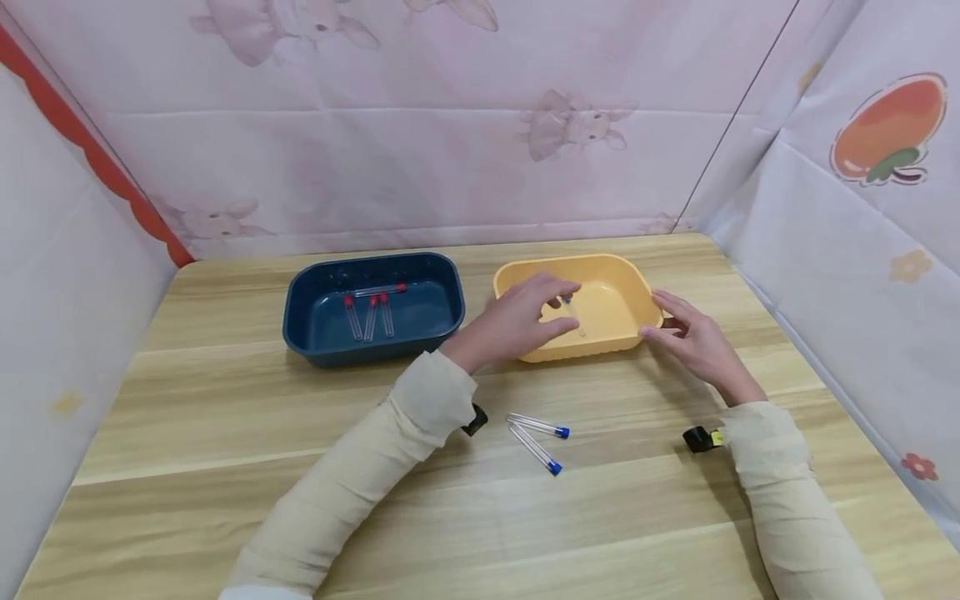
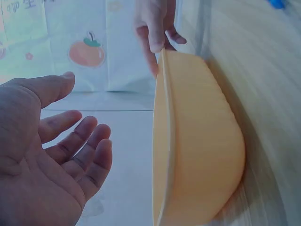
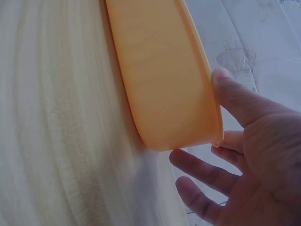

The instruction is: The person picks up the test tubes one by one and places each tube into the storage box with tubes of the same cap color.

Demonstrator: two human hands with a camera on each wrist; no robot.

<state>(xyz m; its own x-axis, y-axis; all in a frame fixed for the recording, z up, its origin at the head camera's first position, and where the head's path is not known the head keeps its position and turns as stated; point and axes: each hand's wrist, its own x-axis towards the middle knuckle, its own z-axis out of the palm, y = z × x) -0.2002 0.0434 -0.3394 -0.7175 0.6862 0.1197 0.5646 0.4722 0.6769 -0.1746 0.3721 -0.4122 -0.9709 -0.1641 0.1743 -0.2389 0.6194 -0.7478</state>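
Over the yellow basin (image 1: pixel 615 346) hovers my left hand (image 1: pixel 517 321), fingers spread and nothing held in them. Beneath it, a clear tube with a blue cap (image 1: pixel 581 329) lies inside that basin, partly hidden by the hand. My right hand (image 1: pixel 697 346) holds the basin's right front corner between thumb and fingers, as the right wrist view also shows with the thumb (image 3: pixel 230 89) at the rim. On the table in front lie two clear blue-capped tubes, one (image 1: pixel 536 425) touching or crossing the other (image 1: pixel 534 450) near their uncapped ends.
A dark blue basin (image 1: pixel 300 346) stands to the left, holding several clear tubes with red caps (image 1: pixel 371 317). The wooden table (image 1: pixel 225 433) meets patterned cloth walls (image 1: pixel 450 183) at the back and sides. Black wrist-camera parts (image 1: pixel 699 439) show beside the sleeves.
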